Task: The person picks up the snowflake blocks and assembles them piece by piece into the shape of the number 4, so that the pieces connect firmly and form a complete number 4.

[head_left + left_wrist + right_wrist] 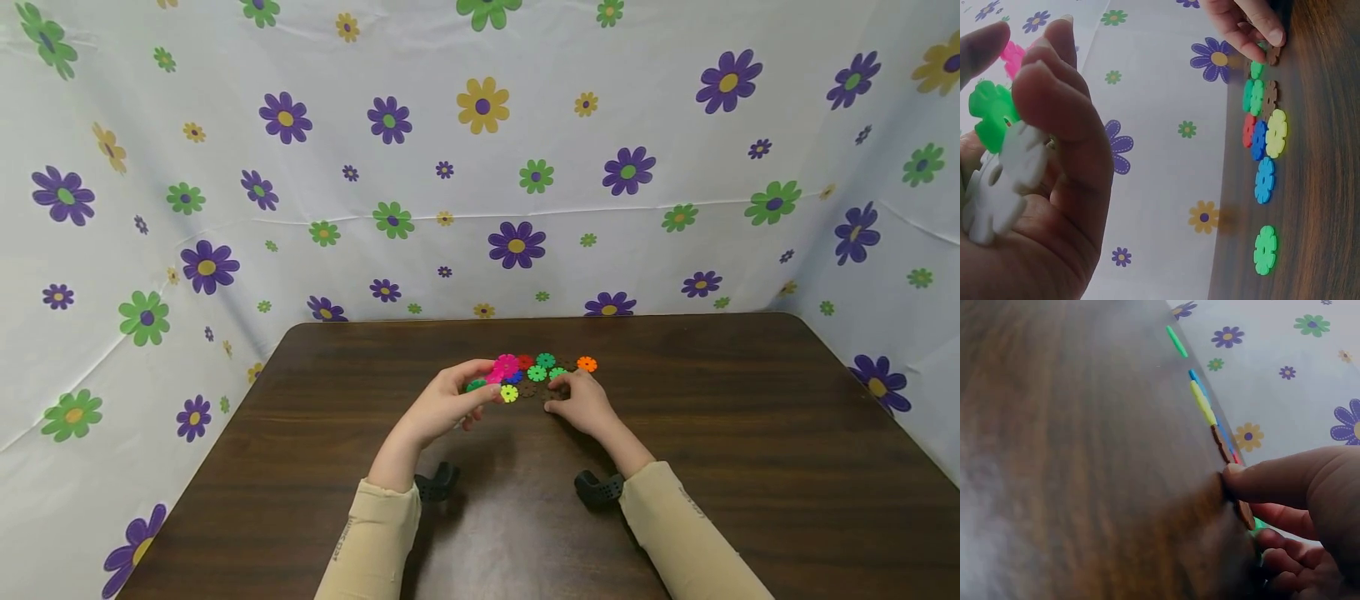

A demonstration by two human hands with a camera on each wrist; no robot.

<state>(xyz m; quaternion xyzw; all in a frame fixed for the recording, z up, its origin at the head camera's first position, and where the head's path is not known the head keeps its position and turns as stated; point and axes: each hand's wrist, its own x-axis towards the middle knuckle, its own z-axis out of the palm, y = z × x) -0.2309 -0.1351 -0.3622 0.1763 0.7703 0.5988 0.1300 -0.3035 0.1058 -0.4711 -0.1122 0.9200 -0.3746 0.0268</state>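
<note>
My left hand (447,402) holds several notched plastic flower discs from underneath and the side. Among them are a pink disc (507,364), a green disc (991,115) and a white disc (999,203), which look joined together. On the table, my right hand (587,406) pinches a brown flower disc (1244,515), its thumb at the near edge and its fingers beside a green disc (1256,69). Between the hands lie a yellow disc (509,392), another brown disc (528,389), a red disc (524,362) and a teal disc (546,360).
An orange disc (587,364) lies just beyond my right hand. A light-blue disc (1264,180) and a separate green disc (1265,250) lie at the row's left end. Behind the dark wooden table (750,433) hangs a flower-patterned cloth (420,267).
</note>
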